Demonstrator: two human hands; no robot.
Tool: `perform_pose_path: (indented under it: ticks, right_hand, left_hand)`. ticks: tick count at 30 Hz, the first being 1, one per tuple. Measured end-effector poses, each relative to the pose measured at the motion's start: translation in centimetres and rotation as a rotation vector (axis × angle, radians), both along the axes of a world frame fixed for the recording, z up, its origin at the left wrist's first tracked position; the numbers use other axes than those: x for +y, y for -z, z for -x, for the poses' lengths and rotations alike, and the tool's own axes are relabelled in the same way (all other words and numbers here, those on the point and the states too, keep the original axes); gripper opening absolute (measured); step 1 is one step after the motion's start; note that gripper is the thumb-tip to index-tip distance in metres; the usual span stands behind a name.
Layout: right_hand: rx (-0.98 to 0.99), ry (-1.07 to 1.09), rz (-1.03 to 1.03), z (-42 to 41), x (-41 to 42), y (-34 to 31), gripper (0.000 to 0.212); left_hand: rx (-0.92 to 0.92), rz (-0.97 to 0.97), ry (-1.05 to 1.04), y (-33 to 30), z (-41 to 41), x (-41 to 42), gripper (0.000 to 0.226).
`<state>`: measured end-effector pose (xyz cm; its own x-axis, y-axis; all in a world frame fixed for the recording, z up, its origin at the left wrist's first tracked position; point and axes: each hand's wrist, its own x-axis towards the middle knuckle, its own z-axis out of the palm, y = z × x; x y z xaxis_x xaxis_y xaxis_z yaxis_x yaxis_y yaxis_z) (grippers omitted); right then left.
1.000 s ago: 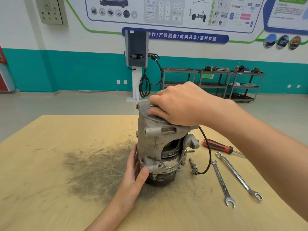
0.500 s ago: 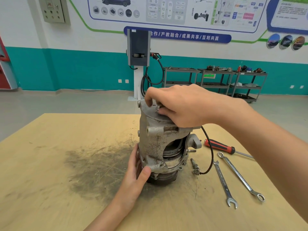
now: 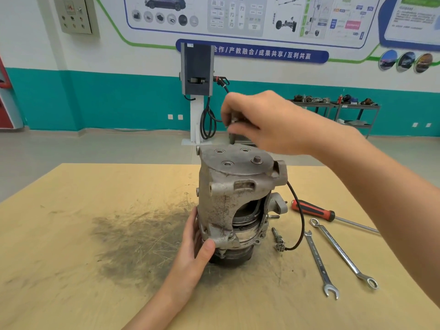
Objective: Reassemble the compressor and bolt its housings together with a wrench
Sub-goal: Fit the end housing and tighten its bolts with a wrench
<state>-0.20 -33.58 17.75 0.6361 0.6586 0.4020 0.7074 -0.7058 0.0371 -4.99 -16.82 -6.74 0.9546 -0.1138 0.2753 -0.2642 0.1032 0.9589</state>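
- Sitting on the left part of the wooden table (image 3: 71,234) is a big dark smudge (image 3: 133,236) of dirt and scratches.
- Just right of the smudge, the left hand (image 3: 194,253) holds the compressor (image 3: 234,201) low down. The fingers go round the back of the bottom rim and the thumb presses on the front. The hand is bent round the metal, not flat.
- The compressor stands up tall in the middle of the table. It is grey and dirty, and its black bottom end is on the wood.
- Its flat top has three round holes and one bolt (image 3: 256,160) poking up.
- A gap in its side shows shiny metal rings inside.
- The right hand (image 3: 266,122) is up in the air above the top of the compressor and does not touch it. Its fingers are curled in and pinch a small metal part (image 3: 234,120). The part is blurry, so I cannot tell what it is.
- A black wire (image 3: 300,217) goes from the compressor down to a small plug (image 3: 278,244) on the table.
- A loose bolt lies near that plug.
- Further right lie a screwdriver (image 3: 314,210) with a red and black handle and two wrenches (image 3: 319,260), side by side.
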Motion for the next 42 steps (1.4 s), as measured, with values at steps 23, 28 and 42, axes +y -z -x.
perform_pose_path:
  ticks: [23,28,42]
  right_hand:
    - [0.087,0.106,-0.342,-3.5,-2.2,3.6,0.006]
    - [0.163,0.11,-0.351,-3.5,-2.1,3.9,0.008]
    - [0.676,0.146,-0.823,-3.8,-2.1,5.4,0.036]
  left_hand:
    - [0.003,0.019,0.012,-0.5,0.3,-0.2,0.114]
    - [0.007,0.018,0.024,-0.5,0.4,-0.1,0.116]
    - [0.009,0.019,0.021,-0.6,0.5,-0.2,0.118]
